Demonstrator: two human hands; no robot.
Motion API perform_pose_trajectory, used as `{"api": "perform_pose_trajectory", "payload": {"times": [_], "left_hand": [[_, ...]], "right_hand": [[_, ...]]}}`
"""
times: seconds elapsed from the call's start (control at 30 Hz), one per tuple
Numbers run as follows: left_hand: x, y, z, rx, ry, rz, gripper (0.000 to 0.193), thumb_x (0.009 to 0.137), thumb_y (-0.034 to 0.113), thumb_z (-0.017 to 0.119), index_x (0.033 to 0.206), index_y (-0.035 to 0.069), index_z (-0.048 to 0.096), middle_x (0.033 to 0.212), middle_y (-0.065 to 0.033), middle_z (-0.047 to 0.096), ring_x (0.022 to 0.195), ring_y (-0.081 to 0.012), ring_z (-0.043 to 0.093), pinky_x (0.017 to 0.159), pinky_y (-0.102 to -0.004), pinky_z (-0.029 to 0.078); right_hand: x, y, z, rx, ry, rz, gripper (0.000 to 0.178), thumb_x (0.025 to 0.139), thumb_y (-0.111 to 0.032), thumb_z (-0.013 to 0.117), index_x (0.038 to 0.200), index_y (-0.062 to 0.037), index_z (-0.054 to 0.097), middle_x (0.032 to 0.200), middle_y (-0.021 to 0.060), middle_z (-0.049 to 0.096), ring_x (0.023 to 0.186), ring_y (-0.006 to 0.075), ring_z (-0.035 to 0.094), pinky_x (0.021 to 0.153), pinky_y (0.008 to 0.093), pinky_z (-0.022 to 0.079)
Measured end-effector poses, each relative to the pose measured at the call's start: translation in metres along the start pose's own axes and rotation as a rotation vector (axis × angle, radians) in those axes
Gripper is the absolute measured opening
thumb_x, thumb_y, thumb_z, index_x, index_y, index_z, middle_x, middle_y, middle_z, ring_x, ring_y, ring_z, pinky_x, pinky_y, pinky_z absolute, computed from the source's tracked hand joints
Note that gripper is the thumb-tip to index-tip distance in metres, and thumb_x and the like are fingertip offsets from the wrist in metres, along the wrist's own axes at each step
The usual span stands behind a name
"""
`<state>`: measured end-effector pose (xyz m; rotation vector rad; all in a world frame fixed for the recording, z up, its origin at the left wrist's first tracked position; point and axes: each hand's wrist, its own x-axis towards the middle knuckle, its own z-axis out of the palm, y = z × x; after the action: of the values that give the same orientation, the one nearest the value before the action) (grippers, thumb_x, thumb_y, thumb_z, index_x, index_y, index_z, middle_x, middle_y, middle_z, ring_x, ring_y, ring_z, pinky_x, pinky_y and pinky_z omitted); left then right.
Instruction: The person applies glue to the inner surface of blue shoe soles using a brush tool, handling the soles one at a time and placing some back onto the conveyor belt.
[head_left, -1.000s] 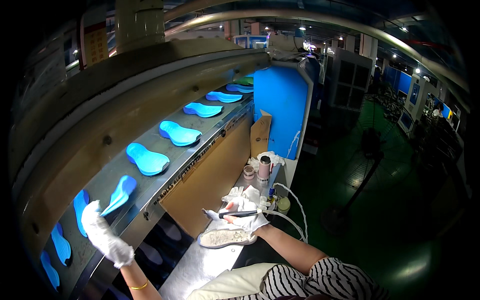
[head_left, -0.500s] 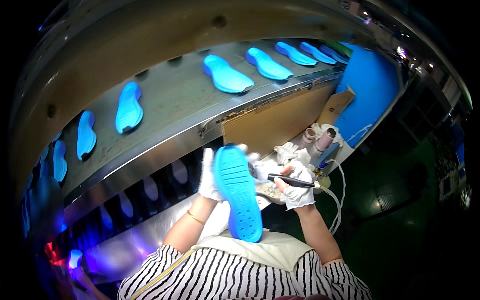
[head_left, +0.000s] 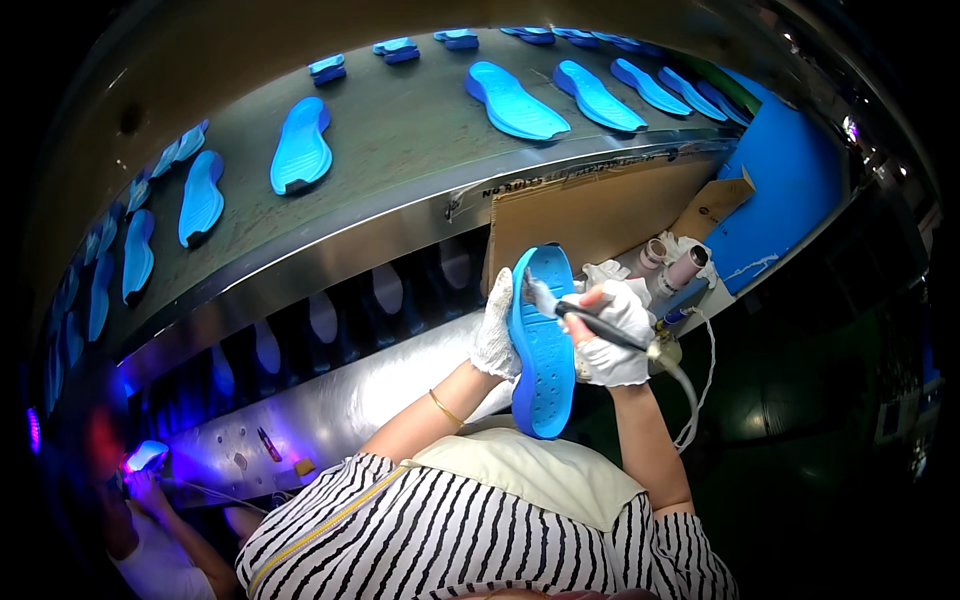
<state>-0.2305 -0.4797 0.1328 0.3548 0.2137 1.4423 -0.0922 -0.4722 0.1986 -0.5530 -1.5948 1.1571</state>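
Observation:
My left hand point(head_left: 494, 335), in a white glove, grips the left edge of a blue shoe sole point(head_left: 543, 385). The sole is held upright in front of my chest, its ridged and dotted face showing. In my gloved right hand point(head_left: 622, 335) is a black-handled brush point(head_left: 597, 325), with a pale hose point(head_left: 686, 392) running from its rear end. Its whitish bristles lie over the upper part of the sole, against the raised rim as far as I can see. The fingers behind the sole are hidden.
Beyond a metal rail, a green conveyor belt point(head_left: 400, 130) carries several blue soles. Cardboard point(head_left: 590, 215) leans below it, beside pinkish cylinders point(head_left: 686, 268) and crumpled white cloth. A blue panel point(head_left: 785, 185) stands right. At lower left a co-worker's hand point(head_left: 145, 488) holds a lit sole.
The sole has turned slightly and shifted right in the picture. My right hand has brought the brush onto it. Belt and surroundings appear shifted up and right, and more soles show.

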Motion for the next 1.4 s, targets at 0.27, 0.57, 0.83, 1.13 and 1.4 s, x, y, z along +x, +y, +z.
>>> {"api": "perform_pose_trajectory", "payload": {"times": [0.27, 0.57, 0.83, 1.13, 1.4], "left_hand": [[-0.008, 0.010, -0.003, 0.009, -0.100, -0.027, 0.068, 0.089, 0.061, 0.040, 0.125, 0.004, 0.049, 0.114, -0.0160, 0.059, 0.099, -0.0256, 0.060, 0.090, -0.0379, 0.049], [-0.022, 0.017, -0.006, 0.044, -0.021, -0.126, 0.065, 0.089, 0.060, 0.042, 0.124, 0.006, 0.051, 0.115, -0.0128, 0.059, 0.100, -0.0243, 0.059, 0.089, -0.0372, 0.050], [-0.028, -0.022, -0.068, 0.527, 0.003, -0.107, 0.075, 0.085, 0.067, 0.036, 0.132, 0.009, 0.041, 0.118, -0.0110, 0.055, 0.102, -0.0213, 0.057, 0.091, -0.0364, 0.047], [-0.008, 0.010, 0.002, 0.130, -0.257, 0.005, 0.100, 0.069, 0.080, 0.038, 0.130, 0.002, 0.040, 0.118, -0.0165, 0.056, 0.105, -0.0293, 0.058, 0.092, -0.0430, 0.048], [0.002, 0.031, 0.005, 0.011, -0.293, 0.159, 0.121, 0.053, 0.089, 0.045, 0.134, 0.000, 0.034, 0.125, -0.0171, 0.052, 0.109, -0.0378, 0.055, 0.092, -0.0511, 0.046]], "right_hand": [[-0.024, 0.010, 0.002, -0.330, -0.129, -0.154, 0.021, 0.069, 0.008, 0.068, 0.081, -0.0029, 0.054, 0.077, 0.0086, 0.059, 0.066, 0.0144, 0.060, 0.061, 0.0251, 0.049], [-0.052, 0.012, -0.006, -0.354, -0.228, -0.129, 0.018, 0.071, 0.006, 0.067, 0.078, -0.0041, 0.054, 0.082, 0.0071, 0.060, 0.069, 0.0123, 0.059, 0.064, 0.0241, 0.048], [-0.066, 0.013, -0.014, 0.003, -0.080, 0.157, 0.014, 0.078, 0.000, 0.065, 0.086, -0.0039, 0.054, 0.085, 0.0073, 0.059, 0.067, 0.0095, 0.054, 0.062, 0.0205, 0.043], [-0.047, 0.014, -0.011, -0.031, -0.112, 0.031, 0.016, 0.076, 0.005, 0.066, 0.086, -0.0041, 0.058, 0.088, 0.0114, 0.063, 0.064, 0.0095, 0.059, 0.056, 0.0198, 0.047], [-0.044, 0.009, -0.001, 0.067, 0.002, 0.127, 0.017, 0.074, 0.010, 0.067, 0.085, -0.0026, 0.063, 0.088, 0.0098, 0.065, 0.072, 0.0120, 0.061, 0.068, 0.0234, 0.049]]}}
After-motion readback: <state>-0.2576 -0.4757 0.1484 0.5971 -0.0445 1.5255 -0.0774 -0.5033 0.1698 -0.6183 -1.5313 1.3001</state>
